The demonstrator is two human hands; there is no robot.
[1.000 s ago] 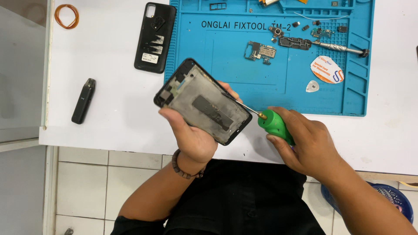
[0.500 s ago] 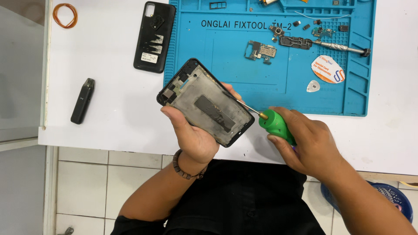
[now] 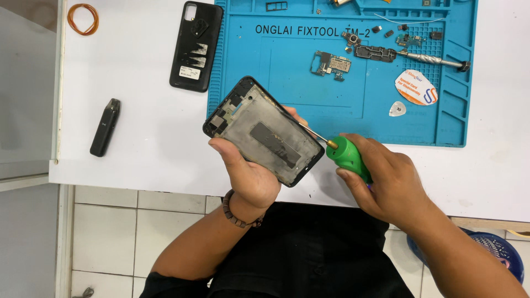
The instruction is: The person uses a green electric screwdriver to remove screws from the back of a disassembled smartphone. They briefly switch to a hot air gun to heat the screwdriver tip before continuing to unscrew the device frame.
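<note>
Phone frame, gripped in my left hand above the bench's front edge, unchanged over the last second; right hand keeps the green screwdriver tip at its right edge, so still working that screw.

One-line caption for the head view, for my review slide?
Left hand holds an opened phone frame; right hand sets a green-handled screwdriver against its edge.

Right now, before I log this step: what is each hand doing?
Left hand: closed around the opened phone frame, holding it up.
Right hand: closed on the green-handled screwdriver, its tip at the frame's edge.
</note>
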